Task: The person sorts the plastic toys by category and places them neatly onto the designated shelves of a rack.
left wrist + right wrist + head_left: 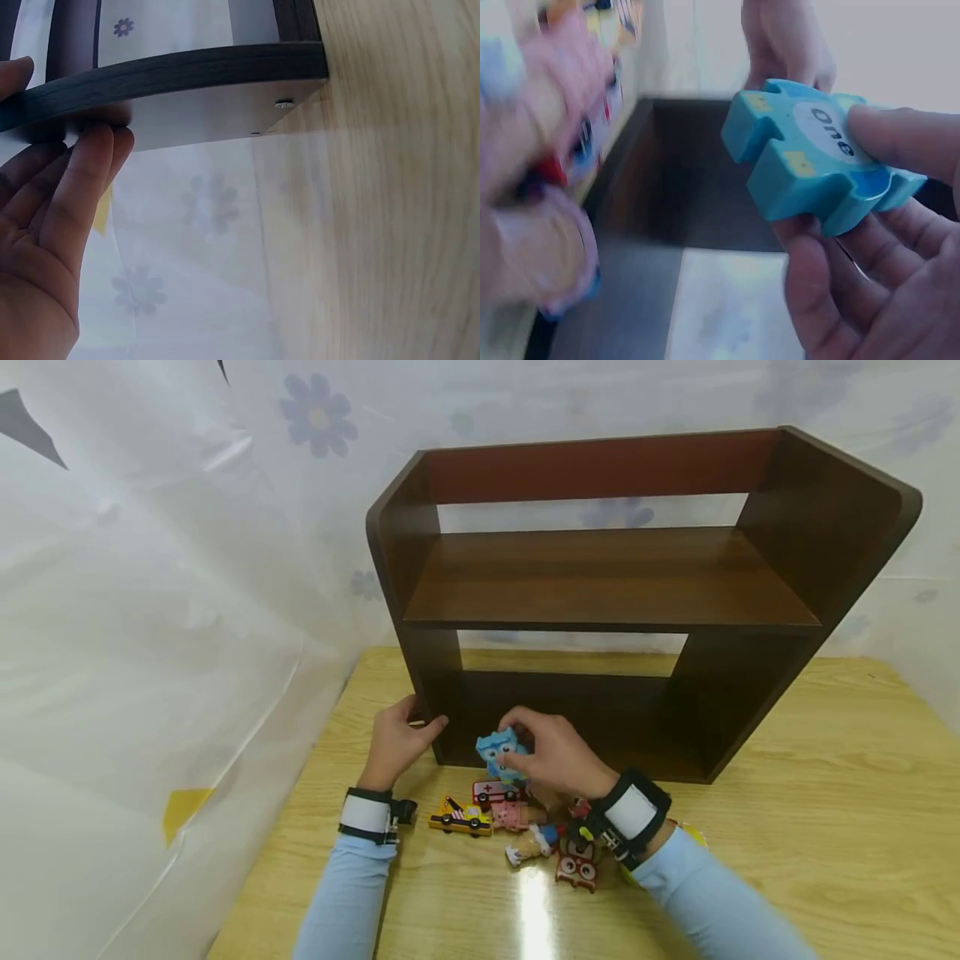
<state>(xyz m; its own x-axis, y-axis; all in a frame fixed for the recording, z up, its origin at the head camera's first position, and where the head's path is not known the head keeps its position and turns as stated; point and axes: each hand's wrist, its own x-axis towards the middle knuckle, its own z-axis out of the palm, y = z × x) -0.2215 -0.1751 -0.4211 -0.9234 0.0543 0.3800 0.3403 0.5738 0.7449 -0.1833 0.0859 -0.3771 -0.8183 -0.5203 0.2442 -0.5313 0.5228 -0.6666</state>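
Note:
A dark brown wooden shelf [615, 577] stands upright on the table. My left hand [397, 742] grips the front edge of its left side panel, thumb on the inner face and fingers on the outer face; the left wrist view shows the fingertips [94, 146] against the panel. Between thumb and fingers my right hand [562, 753] pinches a light blue owl-shaped block [498, 750] in front of the lower compartment. In the right wrist view, that block [810, 127] turns up a face with the word "One" on a pale oval.
Toys lie before the shelf: a yellow tow truck [461, 818], a red and white ambulance [495, 791], a pink figure [513, 815], a doll with a blue top [534, 843] and a red-brown owl block [577, 867]. The right forearm partly covers others. A white flowered sheet [187, 568] hangs behind.

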